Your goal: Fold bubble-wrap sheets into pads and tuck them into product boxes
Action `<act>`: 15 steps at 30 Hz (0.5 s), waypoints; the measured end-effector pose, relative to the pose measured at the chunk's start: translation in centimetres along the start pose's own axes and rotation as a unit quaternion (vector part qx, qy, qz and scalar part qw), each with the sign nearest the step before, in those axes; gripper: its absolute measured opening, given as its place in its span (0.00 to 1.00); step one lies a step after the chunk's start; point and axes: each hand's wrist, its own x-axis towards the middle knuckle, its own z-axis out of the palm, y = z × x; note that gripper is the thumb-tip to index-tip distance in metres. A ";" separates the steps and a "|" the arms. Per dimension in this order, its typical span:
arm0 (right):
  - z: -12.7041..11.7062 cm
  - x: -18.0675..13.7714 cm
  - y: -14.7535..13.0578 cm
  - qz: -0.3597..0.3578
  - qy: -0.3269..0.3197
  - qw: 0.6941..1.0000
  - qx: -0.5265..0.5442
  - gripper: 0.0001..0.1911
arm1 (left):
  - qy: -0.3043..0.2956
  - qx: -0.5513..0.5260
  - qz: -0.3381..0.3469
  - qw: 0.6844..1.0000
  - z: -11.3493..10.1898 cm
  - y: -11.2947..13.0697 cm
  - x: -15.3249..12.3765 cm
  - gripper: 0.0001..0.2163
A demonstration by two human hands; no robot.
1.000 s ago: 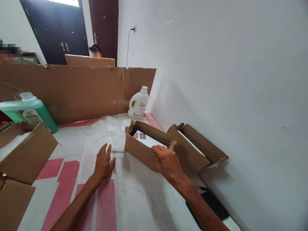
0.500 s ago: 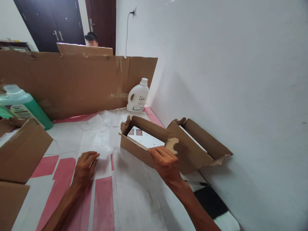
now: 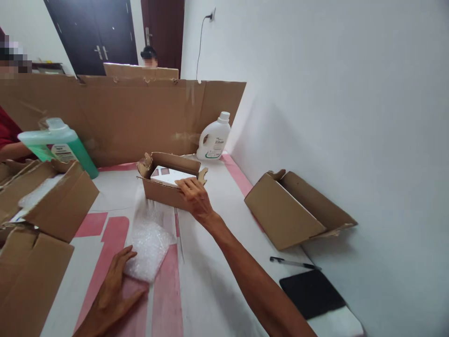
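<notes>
My right hand (image 3: 195, 196) is closed on the near wall of a small open cardboard box (image 3: 164, 193), by its right corner. Inside that box lies a white box (image 3: 172, 176) with two brownish squares on top. My left hand (image 3: 114, 285) is open, thumb spread away, its fingertips at the left edge of a piece of bubble wrap (image 3: 149, 248) on the table. The bubble wrap lies in front of the cardboard box, crumpled and clear.
Another open cardboard box (image 3: 286, 213) leans by the wall, near a pen (image 3: 294, 263) and a black pad (image 3: 312, 292). More cardboard boxes (image 3: 66, 201) and a green bottle (image 3: 79, 152) stand left. A white jug (image 3: 214, 138) stands before a cardboard partition (image 3: 140, 117); people are beyond.
My right hand has shifted the small cardboard box left and away from the other box. The bubble wrap has come nearer, and my left hand has spread open. A red sleeve now shows at left.
</notes>
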 end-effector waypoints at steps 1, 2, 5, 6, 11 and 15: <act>-0.4 -0.4 -0.7 -0.002 0.015 1.000 0.009 0.16 | 0.005 -0.021 -0.024 0.999 0.0 0.3 -0.2 0.33; -0.9 -1.1 -1.5 -0.003 0.034 0.999 0.019 0.21 | 0.016 -0.046 -0.052 0.997 0.0 0.5 -0.4 0.33; -1.8 -4.7 -5.0 0.005 0.069 0.995 0.071 0.22 | 0.036 -0.142 -0.125 0.981 0.2 1.2 -0.3 0.27; -1.8 -6.1 -6.4 0.013 0.067 0.992 0.102 0.19 | 0.032 -0.170 -0.140 0.975 0.3 1.5 -0.2 0.26; -2.0 -12.8 -12.8 0.244 -0.024 0.917 0.313 0.10 | 0.056 -0.130 -0.097 0.985 -0.2 4.3 -0.5 0.23; -3.2 -15.6 -15.6 0.409 -0.105 0.782 0.459 0.18 | 0.086 -0.052 0.096 0.990 0.3 7.5 -2.2 0.16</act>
